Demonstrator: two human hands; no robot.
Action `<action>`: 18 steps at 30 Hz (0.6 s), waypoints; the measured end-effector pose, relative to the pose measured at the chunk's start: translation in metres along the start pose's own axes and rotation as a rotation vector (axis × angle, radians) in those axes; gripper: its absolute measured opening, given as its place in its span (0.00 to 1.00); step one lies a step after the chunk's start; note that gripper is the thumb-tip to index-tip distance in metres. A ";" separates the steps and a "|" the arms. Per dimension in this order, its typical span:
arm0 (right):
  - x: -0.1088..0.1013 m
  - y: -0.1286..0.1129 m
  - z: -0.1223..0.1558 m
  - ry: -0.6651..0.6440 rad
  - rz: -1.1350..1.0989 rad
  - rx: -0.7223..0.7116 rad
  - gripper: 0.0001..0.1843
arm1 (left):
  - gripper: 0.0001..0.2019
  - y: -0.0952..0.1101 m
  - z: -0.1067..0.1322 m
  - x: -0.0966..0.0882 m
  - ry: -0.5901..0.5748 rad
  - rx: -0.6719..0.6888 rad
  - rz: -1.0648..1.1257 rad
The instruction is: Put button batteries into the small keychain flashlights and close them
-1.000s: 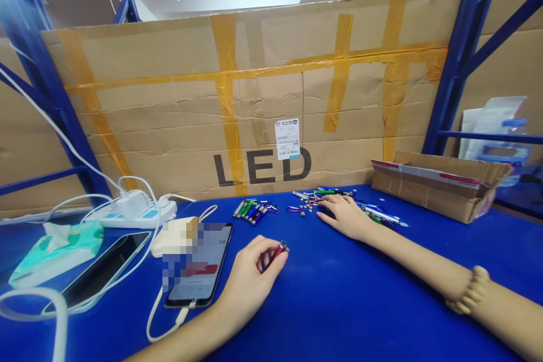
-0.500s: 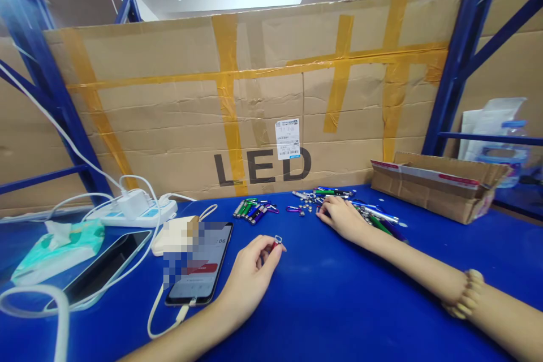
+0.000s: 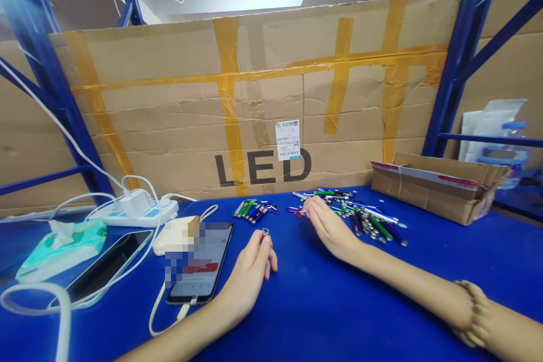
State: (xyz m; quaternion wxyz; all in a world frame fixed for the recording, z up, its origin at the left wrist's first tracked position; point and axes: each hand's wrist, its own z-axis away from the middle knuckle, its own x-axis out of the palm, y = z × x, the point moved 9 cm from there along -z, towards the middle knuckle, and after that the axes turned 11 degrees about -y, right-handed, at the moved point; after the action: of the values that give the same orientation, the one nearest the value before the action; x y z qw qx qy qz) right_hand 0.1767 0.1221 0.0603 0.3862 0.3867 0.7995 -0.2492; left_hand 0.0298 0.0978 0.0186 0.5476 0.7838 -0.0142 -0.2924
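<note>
“While the left hand point(image 3: 248, 274) pinched a small red piece topped by a squared silver metal loop point(image 3: 266, 231), what was the other hand doing?”

“Further forward, the right hand point(image 3: 333, 232) had its thumb and fingers closed around a slim red looped clip point(image 3: 301, 215), low over the glossy blue tabletop point(image 3: 314, 308). How firm that hold was, I could not tell.”

“And the red piece, exactly?”

“Mostly hidden inside the left hand, just right of a black smartphone with a lit screen point(image 3: 203, 263). Only the loop and a sliver of red showed above thumb and forefinger.”

“What did good handling call for?”

“In my judgement, a light pinch low on the red piece, so the loop stood uncovered. The clip seemed best held by one end, and well clear of the loose pile of green, blue, purple and silver metal tubes point(image 3: 384, 227), where it could snag.”

“How were the arms posed?”

“The left forearm slanted up from the bottom edge, wrist nearly straight, thumb side uppermost, spare fingers loosely curled. The right forearm, wearing a pale round-beaded bracelet point(image 3: 473, 314), reached in from the lower right, fingers pointing leftward. The hands were apart.”
</note>
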 end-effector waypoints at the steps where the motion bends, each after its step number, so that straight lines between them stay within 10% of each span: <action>1: 0.000 -0.012 0.002 0.004 -0.040 -0.031 0.18 | 0.17 0.000 0.000 -0.001 0.009 -0.009 0.019; 8: -0.007 -0.086 0.025 -0.009 0.005 -0.522 0.17 | 0.20 -0.004 -0.001 0.003 -0.015 -0.049 0.170; 18: -0.008 -0.081 0.030 0.074 0.135 -0.549 0.14 | 0.15 -0.017 -0.003 -0.004 0.070 -0.007 0.299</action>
State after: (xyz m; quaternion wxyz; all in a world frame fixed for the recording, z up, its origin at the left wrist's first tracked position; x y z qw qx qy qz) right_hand 0.1269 0.0506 0.0579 0.4626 0.3290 0.8231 0.0172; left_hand 0.0232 0.1086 0.0067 0.5879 0.7808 -0.1108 -0.1803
